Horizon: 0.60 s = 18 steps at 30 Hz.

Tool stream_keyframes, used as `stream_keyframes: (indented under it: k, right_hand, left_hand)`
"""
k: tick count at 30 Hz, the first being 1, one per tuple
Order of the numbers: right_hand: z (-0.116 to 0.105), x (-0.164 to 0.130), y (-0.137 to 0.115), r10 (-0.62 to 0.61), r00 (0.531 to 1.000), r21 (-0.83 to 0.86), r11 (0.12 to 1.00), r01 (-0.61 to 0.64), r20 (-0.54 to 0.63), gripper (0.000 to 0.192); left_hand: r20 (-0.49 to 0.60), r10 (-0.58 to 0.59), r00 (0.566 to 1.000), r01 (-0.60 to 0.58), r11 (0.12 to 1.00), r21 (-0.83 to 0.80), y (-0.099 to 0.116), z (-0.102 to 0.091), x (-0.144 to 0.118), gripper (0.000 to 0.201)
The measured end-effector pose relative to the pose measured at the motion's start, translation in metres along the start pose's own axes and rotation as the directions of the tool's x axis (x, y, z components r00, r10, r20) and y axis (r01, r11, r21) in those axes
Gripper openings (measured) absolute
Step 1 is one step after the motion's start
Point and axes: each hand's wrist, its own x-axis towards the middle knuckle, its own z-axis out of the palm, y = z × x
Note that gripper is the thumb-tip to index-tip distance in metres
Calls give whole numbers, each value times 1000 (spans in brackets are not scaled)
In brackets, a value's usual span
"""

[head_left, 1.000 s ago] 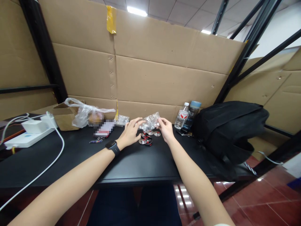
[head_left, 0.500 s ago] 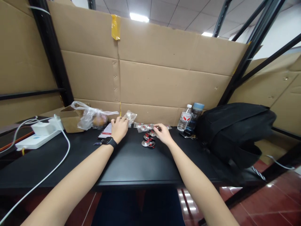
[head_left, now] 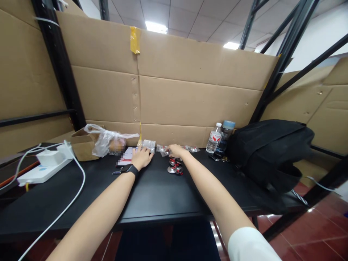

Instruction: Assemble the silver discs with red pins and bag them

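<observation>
Head view. L hand [head_left: 141, 157] lies flat at the rear of the black worktop [head_left: 152, 192], fingers spread, palm down on or just beside a small clear bag [head_left: 149, 144]; grip wide, nothing enclosed. R hand [head_left: 175, 150] rests over a row of small clear packets w/ metal discs [head_left: 190, 148] along the cardboard wall [head_left: 190, 98]; fingers curled low, but whether anything is pinched cannot be told.

A cluster of silver-and-red discs [head_left: 175, 168] lies loose on the worktop, just in front of the R wrist.

Risks, as judgement:
- R forearm passes directly over the loose discs. A low drag could sweep them toward the front edge; round pcs. roll.
- Clear film on a dark surface is slippery. A one-finger pull may slide a packet instead of lifting it.
- Water bottle [head_left: 214, 137] and blue-capped flask [head_left: 225, 135] stand near the packet row; a sideways sweep to the right may tip them.
- White cable [head_left: 73, 188] crosses the worktop left of the L arm; elbow snag possible.
</observation>
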Motion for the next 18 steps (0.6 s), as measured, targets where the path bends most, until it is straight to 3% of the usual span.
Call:
stream_keyframes:
  k: [6,10,13,18]
  right_hand:
    - [2,8,2,-77,995,72,994,82,-58,31]
    - [-2,-1,-1,-36,967,170,982,81,-251,28]
    - [-11,-13,-4,0,922,349,926,146,-386,25]
    - [-30,-47,-4,-30,891,523,801,292,-453,23]
  left_hand:
    - [-87,-15,996,12,999,-37,3,-3,0,36]
    - [-144,-24,989,8,994,-109,13,-16,2,34]
    - [-122,-17,992,-18,959,-282,27,-29,2,34]
    - [-25,-64,998,34,780,-625,56,-43,-5,41]
